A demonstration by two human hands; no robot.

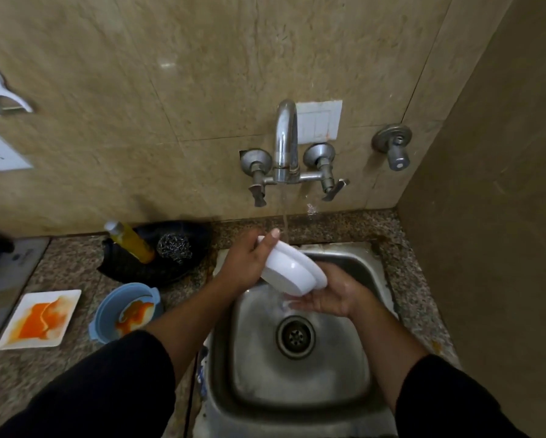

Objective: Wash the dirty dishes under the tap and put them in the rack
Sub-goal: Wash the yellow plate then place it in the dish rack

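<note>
A white bowl point(289, 271) is tilted on its side over the steel sink point(300, 387), its bottom facing me. My left hand point(249, 263) grips its upper rim, thumb on top. My right hand point(331, 297) lies under and behind the bowl's lower edge with the fingers fairly straight; part of it is hidden. Water runs from the tap point(286, 143) in a thin stream just behind the bowl. A blue bowl point(128, 309) and a white square plate point(41, 317), both smeared orange, stand on the counter at the left.
A black tray point(158, 268) behind the blue bowl holds a yellow soap bottle point(131, 240) and a steel scrubber point(174, 248). The speckled stone counter point(414, 279) rims the sink. A side wall stands close on the right. No rack is in view.
</note>
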